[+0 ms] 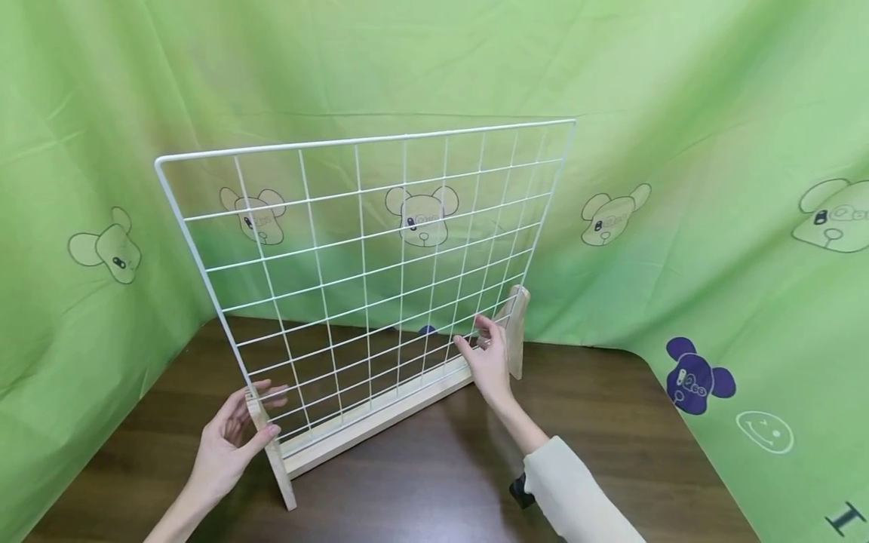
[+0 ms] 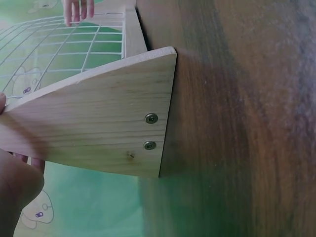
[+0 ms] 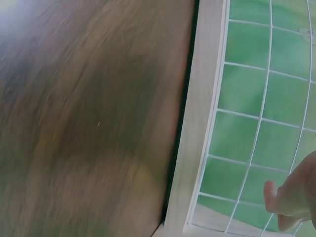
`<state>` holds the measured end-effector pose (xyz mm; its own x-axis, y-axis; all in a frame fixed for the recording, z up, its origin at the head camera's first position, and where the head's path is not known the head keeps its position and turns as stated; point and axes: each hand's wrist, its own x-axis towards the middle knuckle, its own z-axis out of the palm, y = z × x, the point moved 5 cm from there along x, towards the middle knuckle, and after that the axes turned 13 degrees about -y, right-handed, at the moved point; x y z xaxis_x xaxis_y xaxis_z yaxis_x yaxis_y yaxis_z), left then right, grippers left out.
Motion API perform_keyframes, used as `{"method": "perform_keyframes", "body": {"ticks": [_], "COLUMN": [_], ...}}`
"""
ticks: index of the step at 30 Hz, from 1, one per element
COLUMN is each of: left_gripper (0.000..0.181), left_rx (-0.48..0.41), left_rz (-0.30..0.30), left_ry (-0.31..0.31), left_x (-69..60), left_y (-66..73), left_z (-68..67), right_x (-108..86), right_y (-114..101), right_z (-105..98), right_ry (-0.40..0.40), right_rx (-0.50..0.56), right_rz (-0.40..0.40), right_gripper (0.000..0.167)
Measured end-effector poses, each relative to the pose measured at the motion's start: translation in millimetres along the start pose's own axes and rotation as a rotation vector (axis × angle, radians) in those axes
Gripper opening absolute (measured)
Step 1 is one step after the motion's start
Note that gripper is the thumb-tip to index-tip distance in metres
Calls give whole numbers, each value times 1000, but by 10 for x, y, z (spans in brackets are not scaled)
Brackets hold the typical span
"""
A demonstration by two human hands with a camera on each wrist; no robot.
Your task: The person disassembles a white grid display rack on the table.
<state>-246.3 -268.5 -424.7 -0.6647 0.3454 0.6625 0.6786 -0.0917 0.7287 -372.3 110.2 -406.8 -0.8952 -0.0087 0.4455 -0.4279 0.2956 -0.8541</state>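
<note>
A white wire grid panel [image 1: 366, 140] is held upright above a pale wooden base bar [image 1: 380, 427], between a left wooden side panel [image 1: 274, 460] and a right wooden side panel [image 1: 518, 332]; the assembly is set on the dark wood-grained bench [image 1: 604, 430]. Of the hands, the left hand [image 1: 224, 443] is wrapped round the left side's edges, thumb in front. The right hand [image 1: 490, 363] is placed before the grid's lower right part, its fingers loosely bent and nothing gripped; whether the wires are touched cannot be told. Two screw heads [image 2: 151, 118] are seen in the left side's outer face. The bench is backed by a printed green curtain [image 1: 679, 98].
</note>
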Motion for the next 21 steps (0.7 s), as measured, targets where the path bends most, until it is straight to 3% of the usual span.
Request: {"method": "perform_keyframes", "body": {"ticks": [10,14,21], "left_gripper": [62,61,62], "left_rx": [23,40,28], "left_rz": [-84,-141,-128], "left_ry": [14,21,43], "left_x": [0,-6,-28], "left_y": [-1,-27,-40], "left_z": [27,31,29], "right_x": [-20,-39,-42], "right_y": [-70,-196,-290], "right_z": [59,42,73], "right_ry": [97,76,26], "right_rx": [134,203,212], "right_rz": [-47,-53,-50], "right_gripper": [53,52,55]}}
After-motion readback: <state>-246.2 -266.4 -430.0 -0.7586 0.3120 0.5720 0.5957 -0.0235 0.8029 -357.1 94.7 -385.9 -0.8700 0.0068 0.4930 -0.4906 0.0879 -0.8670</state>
